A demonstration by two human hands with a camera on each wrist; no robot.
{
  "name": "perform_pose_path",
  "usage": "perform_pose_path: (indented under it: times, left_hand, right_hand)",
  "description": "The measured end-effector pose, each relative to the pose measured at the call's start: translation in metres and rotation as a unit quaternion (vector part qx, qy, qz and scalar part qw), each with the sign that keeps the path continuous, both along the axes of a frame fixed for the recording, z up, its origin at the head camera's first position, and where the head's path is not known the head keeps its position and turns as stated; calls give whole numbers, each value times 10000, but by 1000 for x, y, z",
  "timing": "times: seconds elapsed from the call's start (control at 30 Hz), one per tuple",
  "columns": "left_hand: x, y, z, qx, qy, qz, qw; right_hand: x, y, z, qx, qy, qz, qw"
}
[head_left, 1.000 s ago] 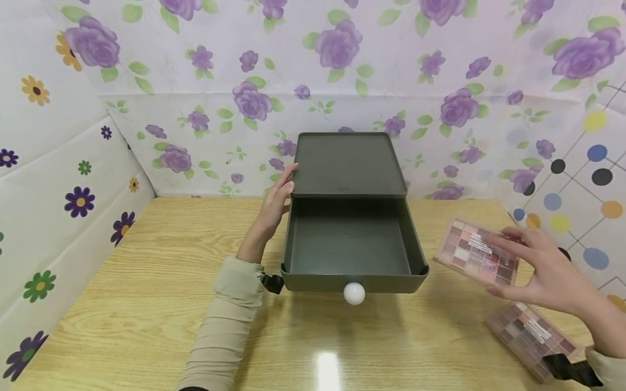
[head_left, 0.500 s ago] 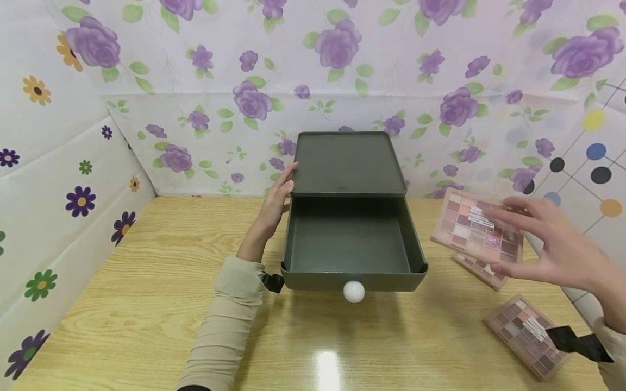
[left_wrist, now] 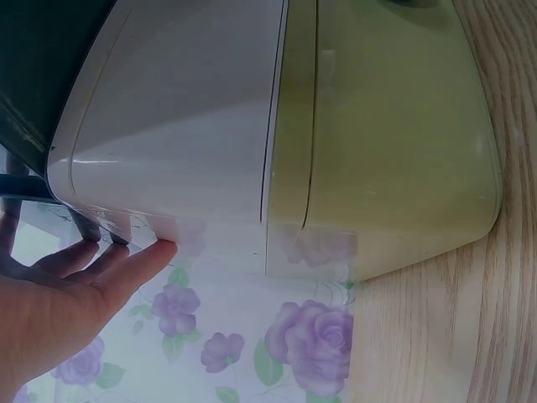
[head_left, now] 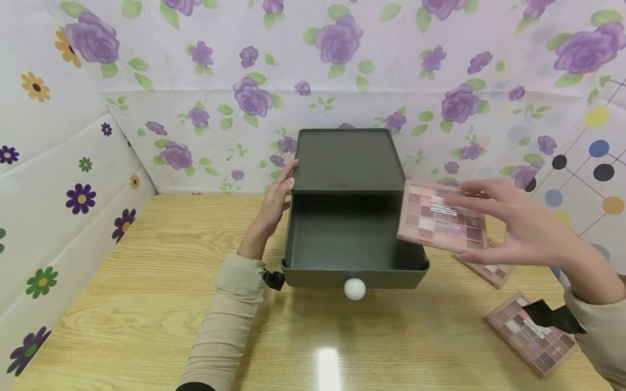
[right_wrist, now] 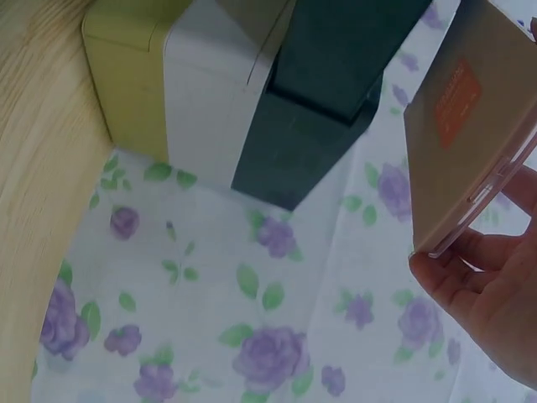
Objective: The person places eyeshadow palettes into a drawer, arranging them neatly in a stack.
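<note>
A dark green drawer box (head_left: 347, 160) stands at the back of the table, its drawer (head_left: 349, 239) pulled out and empty, with a white knob (head_left: 354, 289) in front. My left hand (head_left: 280, 194) rests with straight fingers against the box's left side (left_wrist: 180, 126). My right hand (head_left: 508, 228) holds a pink eyeshadow palette (head_left: 440, 222) by its edges, level, above the drawer's right wall. The right wrist view shows the palette's back (right_wrist: 457, 126) with an orange label.
Two more eyeshadow palettes lie on the wooden table at the right: one (head_left: 486, 269) partly under my right hand, one (head_left: 530, 334) near the front right corner. Flowered padded walls close in the table at the back and on both sides.
My right hand has lifted the palette from the table's right side and carried it left, over the drawer's right edge. A palette that lay beneath it now shows. The left hand has stayed put.
</note>
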State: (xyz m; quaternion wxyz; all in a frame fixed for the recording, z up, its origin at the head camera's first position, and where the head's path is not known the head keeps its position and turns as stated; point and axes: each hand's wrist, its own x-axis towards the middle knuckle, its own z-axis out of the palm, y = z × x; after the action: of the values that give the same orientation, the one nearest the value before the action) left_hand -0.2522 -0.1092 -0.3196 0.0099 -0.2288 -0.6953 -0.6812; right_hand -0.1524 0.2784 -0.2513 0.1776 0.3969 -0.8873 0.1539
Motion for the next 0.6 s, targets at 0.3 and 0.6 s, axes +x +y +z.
perform_pose_path:
  times: [0.3,0.6]
  left_hand:
    - [-1,0,0,-81,9,13,10000]
    - [-1,-1,0,-23,31,-16,10000]
  right_hand:
    - [-16,-36,-4,74,111,565,9983]
    - [-25,-65,-4,409,-235,807,9956]
